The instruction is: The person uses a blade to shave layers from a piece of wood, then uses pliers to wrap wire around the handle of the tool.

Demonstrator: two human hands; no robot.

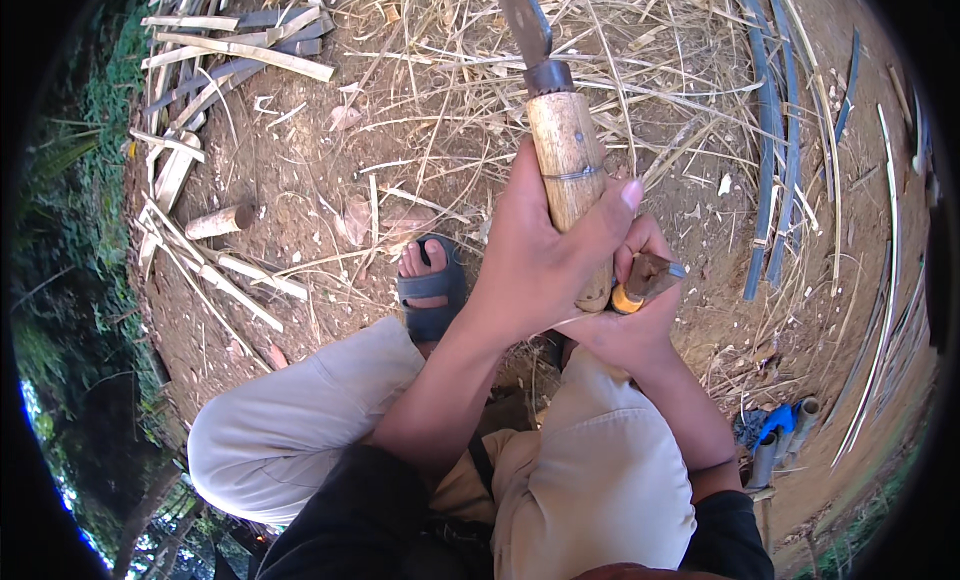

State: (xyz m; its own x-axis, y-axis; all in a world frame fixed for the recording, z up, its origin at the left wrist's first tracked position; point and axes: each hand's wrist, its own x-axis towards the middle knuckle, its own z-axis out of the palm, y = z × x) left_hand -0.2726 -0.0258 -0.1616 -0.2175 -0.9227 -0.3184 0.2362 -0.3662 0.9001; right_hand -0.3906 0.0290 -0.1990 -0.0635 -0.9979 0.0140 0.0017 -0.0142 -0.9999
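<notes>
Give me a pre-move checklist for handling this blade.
1. Pale cylindrical wooden handle gripped in the left hand: ok.
2. Dark metal blade pointing away from the body: ok.
3. Blade tip clear of obstacles: cannot tell, out of frame.
4. Small brown-and-orange object within the right hand's curled fingers: ok; its exact kind is unclear.
5. Toes covered: not ok, dark strapped sandal leaves them bare.

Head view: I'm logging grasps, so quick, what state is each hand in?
Left hand: closed, holding a bladed tool by its wooden handle.
Right hand: closed on an orange-banded object, kind unclear.
</notes>
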